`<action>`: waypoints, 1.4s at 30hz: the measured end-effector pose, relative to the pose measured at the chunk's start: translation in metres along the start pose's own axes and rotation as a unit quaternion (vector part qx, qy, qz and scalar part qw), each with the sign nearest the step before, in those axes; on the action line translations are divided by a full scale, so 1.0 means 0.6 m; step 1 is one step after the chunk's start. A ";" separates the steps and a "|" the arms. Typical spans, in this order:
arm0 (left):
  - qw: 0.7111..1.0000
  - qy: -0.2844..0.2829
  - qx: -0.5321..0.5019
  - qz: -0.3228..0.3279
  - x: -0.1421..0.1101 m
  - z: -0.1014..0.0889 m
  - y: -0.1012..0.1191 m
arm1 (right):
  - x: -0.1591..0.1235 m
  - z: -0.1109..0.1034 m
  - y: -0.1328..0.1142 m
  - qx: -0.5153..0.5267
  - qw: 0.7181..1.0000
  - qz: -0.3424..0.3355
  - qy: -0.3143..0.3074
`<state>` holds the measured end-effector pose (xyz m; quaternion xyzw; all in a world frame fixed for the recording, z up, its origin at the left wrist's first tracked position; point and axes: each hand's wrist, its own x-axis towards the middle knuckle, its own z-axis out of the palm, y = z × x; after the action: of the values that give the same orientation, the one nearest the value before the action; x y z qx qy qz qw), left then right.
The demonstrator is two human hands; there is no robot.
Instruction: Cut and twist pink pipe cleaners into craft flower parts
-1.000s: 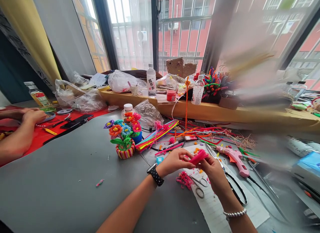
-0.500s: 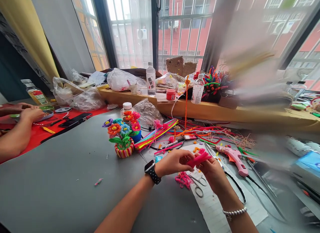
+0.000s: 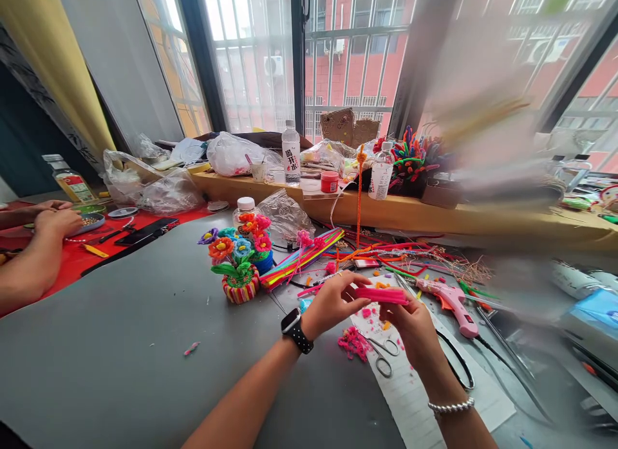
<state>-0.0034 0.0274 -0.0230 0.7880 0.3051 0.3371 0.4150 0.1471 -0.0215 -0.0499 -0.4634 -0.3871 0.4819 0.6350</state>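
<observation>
A short bundle of bright pink pipe cleaners (image 3: 381, 296) is stretched level between my two hands. My left hand (image 3: 333, 304), with a black watch on its wrist, pinches the bundle's left end. At the other end my right hand (image 3: 410, 320) grips it, a silver bead bracelet on that wrist. Below them, scissors (image 3: 383, 357) lie partly on a white paper sheet (image 3: 400, 397), beside a heap of pink fuzzy trimmings (image 3: 355, 343). A pink glue gun (image 3: 456, 304) rests to the right of my right hand.
Pipe-cleaner flowers in a striped pot (image 3: 240, 287) stand to the left. Behind lie colourful pipe cleaners (image 3: 299, 262) and a ledge (image 3: 347, 208) holding bottles and bags. Another person's hands (image 3: 55, 219) are at the far left over a red cloth (image 3: 72, 269).
The pink bundle has turned from slanted to nearly level, and my hands have moved slightly apart. The other person's hands at the left have shifted a little.
</observation>
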 end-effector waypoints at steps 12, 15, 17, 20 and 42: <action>0.925 0.090 0.341 0.143 -0.010 0.031 -0.016 | -0.018 0.025 0.007 -0.238 0.957 -0.157 0.054; 0.912 0.087 0.370 0.153 -0.010 0.029 -0.013 | -0.018 0.028 0.006 -0.254 0.952 -0.163 0.058; 0.908 0.082 0.380 0.159 -0.011 0.029 -0.012 | -0.017 0.029 0.006 -0.255 0.952 -0.160 0.058; 0.914 0.088 0.362 0.160 -0.013 0.030 -0.011 | -0.018 0.030 0.006 -0.247 0.956 -0.153 0.037; 0.845 -0.009 -0.470 -0.254 0.002 0.015 -0.003 | -0.015 -0.001 0.013 -0.505 0.711 -0.490 0.006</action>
<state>0.0038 0.0252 -0.0280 0.3963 0.2960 0.3156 0.8098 0.1437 -0.0297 -0.0577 -0.4628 -0.7416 -0.1670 0.4560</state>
